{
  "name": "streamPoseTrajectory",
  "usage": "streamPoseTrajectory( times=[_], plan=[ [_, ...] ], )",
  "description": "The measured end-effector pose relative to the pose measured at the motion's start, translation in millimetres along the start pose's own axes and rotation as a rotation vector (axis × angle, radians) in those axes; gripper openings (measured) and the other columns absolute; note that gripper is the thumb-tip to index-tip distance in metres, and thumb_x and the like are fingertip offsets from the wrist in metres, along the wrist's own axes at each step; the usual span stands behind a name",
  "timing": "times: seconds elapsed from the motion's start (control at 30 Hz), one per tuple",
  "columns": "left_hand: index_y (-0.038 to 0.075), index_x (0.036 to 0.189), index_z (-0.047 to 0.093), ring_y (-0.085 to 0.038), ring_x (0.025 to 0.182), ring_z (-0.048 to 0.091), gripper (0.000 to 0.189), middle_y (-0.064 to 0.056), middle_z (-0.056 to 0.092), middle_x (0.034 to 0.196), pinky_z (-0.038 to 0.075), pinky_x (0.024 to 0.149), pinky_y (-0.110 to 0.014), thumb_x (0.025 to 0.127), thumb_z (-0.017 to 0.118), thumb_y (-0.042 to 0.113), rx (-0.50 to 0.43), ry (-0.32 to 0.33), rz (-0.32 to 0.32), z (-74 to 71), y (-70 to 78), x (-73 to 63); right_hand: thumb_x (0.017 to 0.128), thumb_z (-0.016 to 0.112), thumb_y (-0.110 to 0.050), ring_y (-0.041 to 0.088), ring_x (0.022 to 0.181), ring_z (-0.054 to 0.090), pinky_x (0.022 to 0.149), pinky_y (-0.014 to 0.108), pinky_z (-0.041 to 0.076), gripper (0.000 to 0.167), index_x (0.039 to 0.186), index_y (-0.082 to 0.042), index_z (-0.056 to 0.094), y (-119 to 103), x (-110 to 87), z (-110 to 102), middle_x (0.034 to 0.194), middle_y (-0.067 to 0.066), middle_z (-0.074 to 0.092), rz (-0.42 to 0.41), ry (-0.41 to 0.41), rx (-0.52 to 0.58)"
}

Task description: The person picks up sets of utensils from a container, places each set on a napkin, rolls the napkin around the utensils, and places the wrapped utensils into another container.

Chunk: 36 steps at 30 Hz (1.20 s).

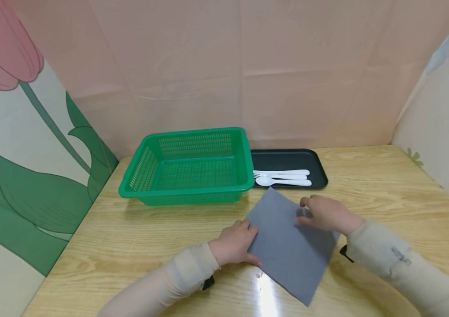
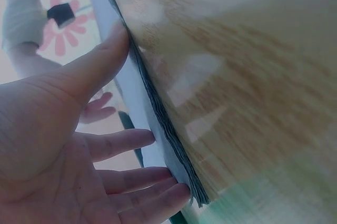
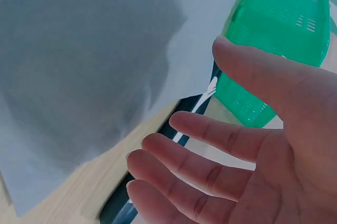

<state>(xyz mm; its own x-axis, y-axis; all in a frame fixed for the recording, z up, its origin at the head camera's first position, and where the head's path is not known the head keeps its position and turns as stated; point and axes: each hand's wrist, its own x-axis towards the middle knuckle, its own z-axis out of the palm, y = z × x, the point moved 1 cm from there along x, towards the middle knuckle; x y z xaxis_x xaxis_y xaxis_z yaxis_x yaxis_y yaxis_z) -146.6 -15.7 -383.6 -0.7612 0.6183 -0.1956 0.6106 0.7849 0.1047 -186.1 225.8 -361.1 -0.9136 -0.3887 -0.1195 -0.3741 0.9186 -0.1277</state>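
Observation:
A square stack of thin grey sheets (image 1: 288, 255) lies turned at an angle on the table; whether they are cloth or paper, I cannot tell. Its layered edge (image 2: 167, 129) shows in the left wrist view. Along the stack's left side rests my left hand (image 1: 234, 244), thumb and fingertips touching the edge with the fingers fairly straight. My right hand (image 1: 327, 213) is over the upper right part, casting a shadow on the top sheet. In the right wrist view its fingers (image 3: 210, 176) are spread and loosely bent, with nothing between them.
A green plastic basket (image 1: 186, 192) stands behind and left of the stack. To its right lies a black tray (image 1: 284, 158) bearing white plastic cutlery (image 1: 288, 182), a fork and a spoon among it. The wooden table (image 1: 387, 189) meets a pink backdrop at the rear.

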Motion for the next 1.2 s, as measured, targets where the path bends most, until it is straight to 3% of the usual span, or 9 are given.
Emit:
streamPoseTrajectory(
  times=[0.27, 0.47, 0.97, 1.2],
  plan=[
    [0.009, 0.116, 0.055, -0.018, 0.098, 0.054, 0.068, -0.009, 0.056, 0.114, 0.049, 0.069, -0.028, 0.070, 0.072, 0.057, 0.000, -0.001, -0.004, 0.6, -0.1, 0.3, 0.081, 0.068, -0.038, 0.029, 0.079, 0.063, 0.061, 0.046, 0.049, 0.043, 0.103, -0.001, 0.061, 2.5, 4.2, -6.9, 0.091, 0.015, 0.065, 0.000, 0.049, 0.000],
    [0.010, 0.114, 0.055, -0.017, 0.095, 0.054, 0.067, -0.008, 0.056, 0.110, 0.048, 0.066, -0.027, 0.070, 0.072, 0.058, 0.002, 0.002, -0.001, 0.5, -0.1, 0.4, 0.082, 0.067, -0.033, 0.027, 0.076, 0.062, 0.060, 0.044, 0.049, 0.036, 0.099, -0.001, 0.062, 5.5, 8.0, -8.4, 0.087, 0.014, 0.065, -0.018, 0.108, -0.009],
    [0.009, 0.115, 0.055, -0.018, 0.097, 0.054, 0.069, -0.009, 0.056, 0.112, 0.049, 0.067, -0.027, 0.070, 0.072, 0.058, 0.006, 0.003, 0.001, 1.2, 0.2, 0.7, 0.083, 0.068, -0.028, 0.025, 0.074, 0.062, 0.062, 0.042, 0.050, 0.033, 0.097, 0.001, 0.063, 11.8, 14.7, -9.8, 0.085, 0.014, 0.067, -0.026, 0.145, 0.000],
    [0.009, 0.114, 0.055, -0.018, 0.096, 0.054, 0.068, -0.008, 0.056, 0.111, 0.049, 0.066, -0.027, 0.070, 0.072, 0.058, 0.007, 0.006, 0.001, 0.4, 0.7, 0.0, 0.084, 0.066, -0.028, 0.025, 0.075, 0.062, 0.062, 0.042, 0.050, 0.033, 0.099, 0.001, 0.063, 15.3, 17.6, -11.0, 0.086, 0.014, 0.067, 0.011, 0.121, -0.001]
  ],
)
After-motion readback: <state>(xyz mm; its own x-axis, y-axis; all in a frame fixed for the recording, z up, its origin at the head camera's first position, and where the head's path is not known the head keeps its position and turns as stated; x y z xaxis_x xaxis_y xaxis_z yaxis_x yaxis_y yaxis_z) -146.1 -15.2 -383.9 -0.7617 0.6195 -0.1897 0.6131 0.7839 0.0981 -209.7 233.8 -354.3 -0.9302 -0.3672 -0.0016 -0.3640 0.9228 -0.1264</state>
